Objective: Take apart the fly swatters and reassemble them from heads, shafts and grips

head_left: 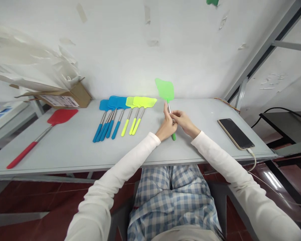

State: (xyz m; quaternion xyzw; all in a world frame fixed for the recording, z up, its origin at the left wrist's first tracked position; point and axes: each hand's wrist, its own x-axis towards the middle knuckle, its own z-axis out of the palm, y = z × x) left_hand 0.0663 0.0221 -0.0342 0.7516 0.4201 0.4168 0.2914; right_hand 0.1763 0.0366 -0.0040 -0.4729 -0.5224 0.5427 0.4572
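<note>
A green fly swatter [166, 89] is held above the table, its head up and its green handle end pointing toward me. My left hand [167, 125] is closed round the upper handle and the metal shaft. From the other side, my right hand [184, 121] pinches the same swatter at the shaft, its fingertips touching the left hand. Left of my hands lie several yellow fly swatters [140, 102], heads overlapping. Beside them several blue fly swatters [116, 102] lie with their heads stacked and handles toward me.
A large red fly swatter [61, 117] lies at the table's left. Behind it stands an opened cardboard box [76, 95]. A phone [235, 134] with a white cable [252, 155] rests at the right. The white wall [115, 50] rises behind the grey table [72, 150].
</note>
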